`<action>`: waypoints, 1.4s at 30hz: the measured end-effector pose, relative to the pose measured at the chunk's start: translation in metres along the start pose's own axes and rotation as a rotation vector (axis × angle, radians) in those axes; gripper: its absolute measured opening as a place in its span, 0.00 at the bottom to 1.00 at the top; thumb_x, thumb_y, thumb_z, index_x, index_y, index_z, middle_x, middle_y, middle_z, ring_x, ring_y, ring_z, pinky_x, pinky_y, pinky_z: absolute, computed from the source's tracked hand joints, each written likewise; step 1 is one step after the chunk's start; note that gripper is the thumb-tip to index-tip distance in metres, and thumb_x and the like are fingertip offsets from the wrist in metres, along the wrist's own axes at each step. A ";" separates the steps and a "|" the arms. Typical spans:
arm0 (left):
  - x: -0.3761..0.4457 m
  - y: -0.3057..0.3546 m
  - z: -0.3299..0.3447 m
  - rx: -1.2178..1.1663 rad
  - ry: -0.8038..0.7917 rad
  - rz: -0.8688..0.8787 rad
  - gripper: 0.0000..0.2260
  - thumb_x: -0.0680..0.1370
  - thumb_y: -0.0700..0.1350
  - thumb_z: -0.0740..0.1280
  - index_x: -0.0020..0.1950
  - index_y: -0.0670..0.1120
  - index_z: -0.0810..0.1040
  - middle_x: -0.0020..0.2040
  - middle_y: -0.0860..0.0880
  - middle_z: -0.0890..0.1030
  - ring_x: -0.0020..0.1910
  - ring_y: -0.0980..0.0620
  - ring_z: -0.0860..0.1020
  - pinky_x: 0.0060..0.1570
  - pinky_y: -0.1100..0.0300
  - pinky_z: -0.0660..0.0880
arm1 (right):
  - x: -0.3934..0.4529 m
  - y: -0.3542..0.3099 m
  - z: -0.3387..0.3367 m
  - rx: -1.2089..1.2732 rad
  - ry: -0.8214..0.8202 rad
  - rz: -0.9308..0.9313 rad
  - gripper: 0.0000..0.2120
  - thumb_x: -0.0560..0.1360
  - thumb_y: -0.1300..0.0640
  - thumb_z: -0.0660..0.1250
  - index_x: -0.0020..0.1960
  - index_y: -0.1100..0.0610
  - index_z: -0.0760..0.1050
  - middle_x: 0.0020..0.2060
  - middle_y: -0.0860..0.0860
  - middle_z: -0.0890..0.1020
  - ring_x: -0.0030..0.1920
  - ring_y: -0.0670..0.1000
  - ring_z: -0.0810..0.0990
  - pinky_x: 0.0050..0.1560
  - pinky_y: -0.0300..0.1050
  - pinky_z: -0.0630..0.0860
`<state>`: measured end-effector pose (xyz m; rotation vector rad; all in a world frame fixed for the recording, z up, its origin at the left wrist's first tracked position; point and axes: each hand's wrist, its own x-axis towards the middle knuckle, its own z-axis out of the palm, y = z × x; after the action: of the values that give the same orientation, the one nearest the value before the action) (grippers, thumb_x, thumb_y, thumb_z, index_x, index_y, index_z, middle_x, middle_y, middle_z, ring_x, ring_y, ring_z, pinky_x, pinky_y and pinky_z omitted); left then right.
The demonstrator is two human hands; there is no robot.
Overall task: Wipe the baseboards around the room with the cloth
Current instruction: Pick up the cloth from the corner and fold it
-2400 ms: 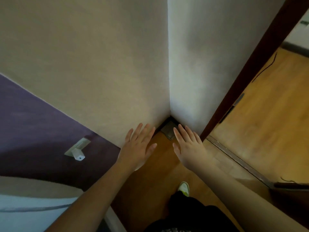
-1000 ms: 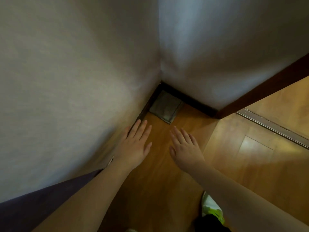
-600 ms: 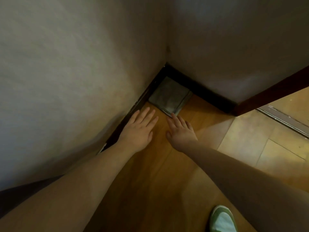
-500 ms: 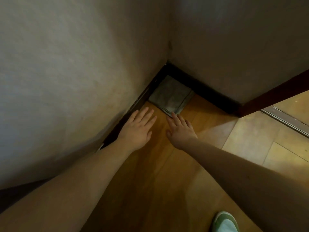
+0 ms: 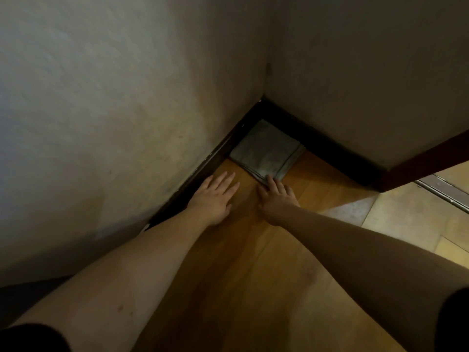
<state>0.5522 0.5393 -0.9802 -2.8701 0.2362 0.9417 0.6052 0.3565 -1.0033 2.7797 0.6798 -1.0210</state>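
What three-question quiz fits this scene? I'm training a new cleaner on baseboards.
1. True or false: the folded grey cloth lies in the corner where the dark baseboards meet.
2. Which hand's fingertips touch the cloth?
3. The left hand is: A) gripping the cloth B) open, flat above the wooden floor C) on the wall.

Key: 1 true; 2 the right hand; 3 B.

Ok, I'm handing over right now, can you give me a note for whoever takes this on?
Left hand: open, flat over the wooden floor beside the dark baseboard, holding nothing.
Right hand: open, fingertips at the near edge of the folded grey cloth, no grip yet.
The cloth lies flat in the corner against the baseboard.
Done: nothing that shows.
Left: pick up the cloth and wipe the baseboards.
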 end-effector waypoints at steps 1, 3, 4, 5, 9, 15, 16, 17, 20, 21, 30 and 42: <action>0.001 0.000 0.001 0.005 -0.023 -0.003 0.31 0.84 0.50 0.53 0.81 0.53 0.38 0.79 0.49 0.31 0.78 0.49 0.32 0.77 0.47 0.38 | 0.001 0.002 0.001 -0.007 0.011 -0.001 0.29 0.83 0.45 0.48 0.80 0.51 0.43 0.79 0.54 0.37 0.79 0.56 0.40 0.78 0.56 0.44; 0.002 0.002 0.001 0.001 -0.033 -0.002 0.33 0.82 0.47 0.55 0.81 0.53 0.38 0.78 0.49 0.30 0.77 0.49 0.32 0.77 0.46 0.38 | 0.004 0.007 0.001 -0.035 0.048 -0.012 0.29 0.83 0.47 0.47 0.81 0.53 0.43 0.79 0.55 0.37 0.79 0.56 0.41 0.78 0.55 0.44; 0.002 0.004 0.001 -0.018 -0.029 0.006 0.33 0.82 0.46 0.55 0.81 0.53 0.38 0.78 0.49 0.30 0.77 0.49 0.32 0.77 0.46 0.38 | 0.004 0.009 0.002 -0.039 0.059 -0.021 0.28 0.83 0.48 0.47 0.81 0.53 0.44 0.79 0.55 0.38 0.79 0.56 0.42 0.78 0.54 0.45; 0.001 0.006 0.000 -0.035 -0.019 0.013 0.33 0.82 0.47 0.55 0.80 0.53 0.38 0.78 0.50 0.30 0.77 0.49 0.32 0.77 0.47 0.38 | 0.004 0.010 0.002 -0.041 0.067 -0.027 0.28 0.83 0.49 0.47 0.81 0.54 0.44 0.79 0.55 0.39 0.79 0.56 0.43 0.77 0.54 0.45; 0.000 0.009 0.003 -0.025 0.035 0.040 0.32 0.82 0.48 0.55 0.81 0.52 0.39 0.79 0.49 0.32 0.78 0.50 0.33 0.77 0.48 0.39 | -0.007 0.007 0.010 -0.068 0.081 -0.056 0.29 0.84 0.47 0.47 0.80 0.56 0.44 0.79 0.54 0.40 0.79 0.56 0.44 0.77 0.52 0.47; -0.023 0.025 0.030 -0.008 0.216 0.164 0.31 0.82 0.48 0.55 0.81 0.50 0.43 0.82 0.49 0.44 0.80 0.49 0.43 0.77 0.51 0.40 | -0.065 0.026 0.025 -0.166 -0.079 -0.266 0.31 0.83 0.45 0.49 0.81 0.54 0.42 0.80 0.54 0.42 0.79 0.55 0.46 0.77 0.51 0.48; -0.025 0.030 0.035 -0.016 0.233 0.171 0.30 0.82 0.47 0.54 0.81 0.49 0.45 0.82 0.49 0.46 0.80 0.49 0.44 0.77 0.51 0.41 | -0.076 0.031 0.029 -0.204 -0.112 -0.300 0.31 0.83 0.45 0.49 0.81 0.55 0.42 0.80 0.54 0.42 0.79 0.55 0.45 0.76 0.51 0.48; -0.028 0.035 0.038 -0.029 0.225 0.166 0.28 0.83 0.47 0.54 0.81 0.48 0.46 0.82 0.48 0.48 0.80 0.49 0.46 0.77 0.52 0.41 | -0.087 0.038 0.035 -0.233 -0.142 -0.327 0.31 0.84 0.44 0.49 0.80 0.55 0.41 0.80 0.54 0.41 0.79 0.55 0.45 0.77 0.51 0.47; -0.032 0.051 0.047 -0.057 0.171 0.173 0.26 0.84 0.49 0.55 0.81 0.46 0.52 0.81 0.46 0.53 0.79 0.46 0.51 0.77 0.51 0.48 | -0.113 0.058 0.049 -0.262 -0.197 -0.358 0.31 0.83 0.43 0.48 0.80 0.53 0.40 0.79 0.52 0.40 0.79 0.53 0.44 0.77 0.51 0.48; -0.035 0.056 0.050 -0.069 0.161 0.175 0.26 0.84 0.49 0.56 0.80 0.46 0.53 0.80 0.46 0.54 0.79 0.46 0.52 0.76 0.51 0.50 | -0.119 0.062 0.054 -0.265 -0.190 -0.373 0.31 0.83 0.43 0.48 0.80 0.53 0.40 0.79 0.52 0.40 0.79 0.53 0.44 0.77 0.51 0.49; -0.053 0.086 0.068 -0.169 0.198 0.179 0.24 0.82 0.37 0.56 0.78 0.45 0.56 0.78 0.44 0.56 0.76 0.44 0.57 0.67 0.50 0.68 | -0.126 0.068 0.099 -0.189 0.011 -0.349 0.30 0.78 0.42 0.52 0.76 0.55 0.65 0.76 0.58 0.64 0.73 0.58 0.68 0.69 0.56 0.68; -0.046 0.075 0.072 -0.208 0.187 0.273 0.20 0.79 0.37 0.62 0.70 0.45 0.69 0.68 0.47 0.72 0.68 0.49 0.69 0.67 0.56 0.63 | -0.132 0.076 0.117 -0.122 0.300 -0.509 0.33 0.67 0.53 0.77 0.69 0.56 0.70 0.64 0.56 0.78 0.60 0.56 0.80 0.59 0.51 0.77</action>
<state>0.4601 0.4817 -1.0145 -3.1796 0.5942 0.7764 0.4807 0.2106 -1.0137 2.7334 1.4895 -0.5858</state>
